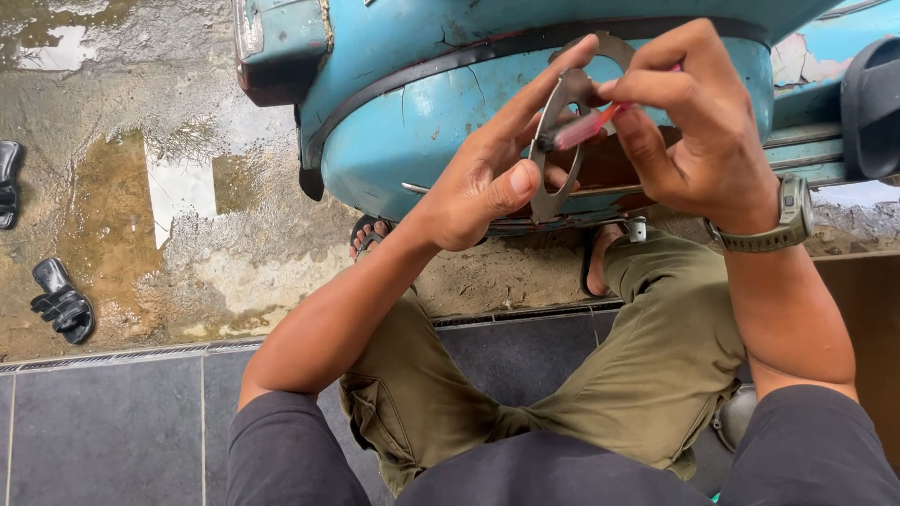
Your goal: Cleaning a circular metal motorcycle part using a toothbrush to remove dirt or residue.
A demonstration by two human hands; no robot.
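Here left hand (487,178) curled shut round thin metal plate (562,141), bracing it; right hand (698,122) fingers pinched closed on red-handled tool (586,128), tip steadied against plate, before blue scooter (450,103).

Faded turquoise scooter body (422,112) with black trim; grey metal plate (561,141); red-pink tool (586,126); olive trousers (647,365); olive-green watch (783,220); black sandals (61,300).

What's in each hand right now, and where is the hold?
Left hand holds the flat metal ring plate by its lower edge; right hand pinches a red-handled tool near its handle end.
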